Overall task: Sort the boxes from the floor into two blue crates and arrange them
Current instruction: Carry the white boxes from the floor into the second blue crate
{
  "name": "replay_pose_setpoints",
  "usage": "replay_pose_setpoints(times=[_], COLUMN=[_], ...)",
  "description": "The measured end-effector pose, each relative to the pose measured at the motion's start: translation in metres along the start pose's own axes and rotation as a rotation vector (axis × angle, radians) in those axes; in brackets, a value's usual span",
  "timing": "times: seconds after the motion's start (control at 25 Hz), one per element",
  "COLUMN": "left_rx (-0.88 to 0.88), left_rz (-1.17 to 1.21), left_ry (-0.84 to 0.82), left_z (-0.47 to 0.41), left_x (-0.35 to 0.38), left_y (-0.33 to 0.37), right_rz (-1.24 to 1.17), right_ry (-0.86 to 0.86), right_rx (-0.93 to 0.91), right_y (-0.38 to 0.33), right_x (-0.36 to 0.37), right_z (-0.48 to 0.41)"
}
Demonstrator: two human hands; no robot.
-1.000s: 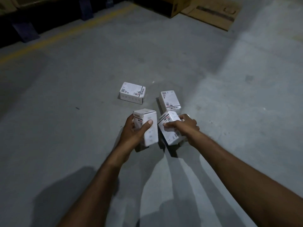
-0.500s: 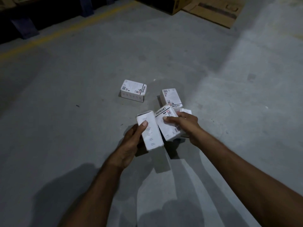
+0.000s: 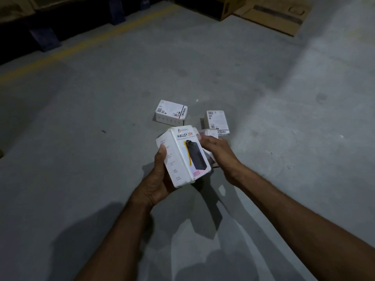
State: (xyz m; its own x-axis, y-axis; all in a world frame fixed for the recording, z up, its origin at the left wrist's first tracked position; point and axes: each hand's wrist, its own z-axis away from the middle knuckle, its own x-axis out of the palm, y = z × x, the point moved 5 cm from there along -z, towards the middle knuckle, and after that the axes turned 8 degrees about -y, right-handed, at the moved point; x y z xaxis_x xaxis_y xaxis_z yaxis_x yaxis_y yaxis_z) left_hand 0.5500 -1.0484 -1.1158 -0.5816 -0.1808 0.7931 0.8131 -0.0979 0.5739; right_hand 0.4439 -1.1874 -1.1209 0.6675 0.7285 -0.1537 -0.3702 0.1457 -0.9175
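Looking down from the head cam, the left hand (image 3: pixel 160 179) is wrapped round a white box (image 3: pixel 182 157) printed "HALLEY 20K" with a dark power bank pictured on the front, thumb pressed on its left side and the box held up off the concrete floor (image 3: pixel 81 159), tilted a bit. Right hand (image 3: pixel 218 153) is just beside it, fingers curled over a second white box (image 3: pixel 210 133) that's mostly hidden behind the first one and the hand, so it's gripping that one, only a corner really shows. Two more white boxes sit on the floor beyond the hands: one lying flat to the left (image 3: pixel 171 112) with barcode stickers on top, another (image 3: pixel 217 121) to the right of it, close to the right hand's box. Way up top there's a yellow floor line (image 3: pixel 81 47) and some flattened brown cardboard (image 3: pixel 272 15), pretty dim lighting overall
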Motion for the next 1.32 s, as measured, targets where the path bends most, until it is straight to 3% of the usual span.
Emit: replay_pose_setpoints(times=[0.36, 0.6, 0.68, 0.8, 0.84, 0.92, 1.08, 1.2, 1.32], left_rx=[-0.018, 0.077, 0.118, 0.137, 0.142, 0.151, 0.156, 0.156, 0.159], left_rz=[0.029, 0.038, 0.023, 0.022, 0.014, -0.015, -0.080, -0.097, -0.113], left_ry=[-0.027, 0.037, 0.066, 0.124, 0.146, 0.204, 0.271, 0.304, 0.333], left_z=[0.008, 0.005, 0.004, 0.003, 0.002, 0.002, 0.001, 0.001, 0.002], left_x=[-0.019, -0.021, -0.023, -0.024, -0.025, -0.026, -0.030, -0.035, -0.039], left_y=[0.003, 0.012, 0.019, 0.026, 0.027, 0.027, 0.029, 0.028, 0.029], right_rz=[-0.035, 0.454, 0.370, -0.033, -0.068, 0.094, -0.026, 0.293, 0.441], right_ry=[-0.084, 0.264, 0.274, 0.341, 0.383, 0.396, 0.249, 0.310, 0.282], right_rx=[-0.026, -0.143, -0.100, 0.073, 0.139, 0.230, 0.286, 0.312, 0.164], right_y=[-0.019, -0.024, -0.023, -0.015, -0.012, -0.008, -0.002, -0.012, -0.017], right_x=[0.004, -0.020, -0.038, -0.062, -0.064, -0.066, -0.046, -0.039, -0.019], right_z=[0.001, -0.021, -0.037, -0.061, -0.066, -0.073, -0.075, -0.067, -0.063])
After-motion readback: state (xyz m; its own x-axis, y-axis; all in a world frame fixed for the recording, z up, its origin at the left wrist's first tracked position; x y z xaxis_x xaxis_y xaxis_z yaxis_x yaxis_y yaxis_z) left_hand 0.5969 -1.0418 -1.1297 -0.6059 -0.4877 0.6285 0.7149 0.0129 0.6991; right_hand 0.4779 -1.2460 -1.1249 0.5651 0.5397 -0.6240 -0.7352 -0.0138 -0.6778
